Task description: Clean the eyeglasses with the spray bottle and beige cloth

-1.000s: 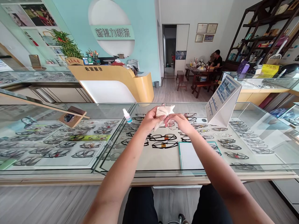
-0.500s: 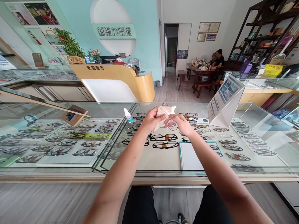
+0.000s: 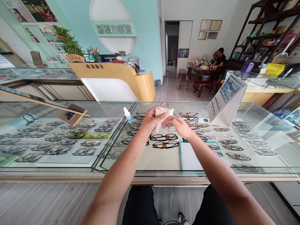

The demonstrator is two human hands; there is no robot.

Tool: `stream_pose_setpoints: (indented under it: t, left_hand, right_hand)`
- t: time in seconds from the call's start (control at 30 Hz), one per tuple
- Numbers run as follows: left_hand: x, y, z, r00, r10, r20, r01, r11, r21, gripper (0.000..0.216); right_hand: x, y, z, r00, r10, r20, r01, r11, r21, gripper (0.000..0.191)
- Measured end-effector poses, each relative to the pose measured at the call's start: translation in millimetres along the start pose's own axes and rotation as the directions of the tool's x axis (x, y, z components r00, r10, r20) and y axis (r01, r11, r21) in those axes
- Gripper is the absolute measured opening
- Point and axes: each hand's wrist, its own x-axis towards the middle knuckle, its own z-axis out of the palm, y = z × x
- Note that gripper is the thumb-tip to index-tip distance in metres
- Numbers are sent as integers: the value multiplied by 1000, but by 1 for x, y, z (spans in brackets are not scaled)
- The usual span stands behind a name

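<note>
Cream cloth (image 3: 161, 115), gripped in left hand (image 3: 150, 120) against clear glasses (image 3: 164, 104); right hand (image 3: 179, 123), hold unclear. Wiping apparently in hand; steady support called for next.

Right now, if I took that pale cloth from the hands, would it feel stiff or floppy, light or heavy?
The pale cloth is probably floppy: it bunches into folds, and one end hangs down below the thumb of the left hand. It is likely light for its size, since its edges look thin.
</note>
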Motion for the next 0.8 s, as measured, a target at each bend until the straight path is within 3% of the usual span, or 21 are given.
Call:
stream_pose_setpoints:
  t: [0.17, 0.5, 0.8]
  left_hand:
    - [-3, 2, 8, 997, -35, 66, 41, 994, -98, 64]
    - [-5, 7, 15, 999, -8, 52, 15, 992, -124, 68]
    - [-4, 2, 18, 998, 49, -49, -54, 992, -111, 65]
  right_hand:
    - [2, 3, 3, 999, -38, -12, 38, 999, 25, 36]
    - [3, 3, 6, 997, -39, -70, 43, 998, 49, 39]
    - [3, 6, 7, 998, -55, -27, 55, 998, 5, 42]
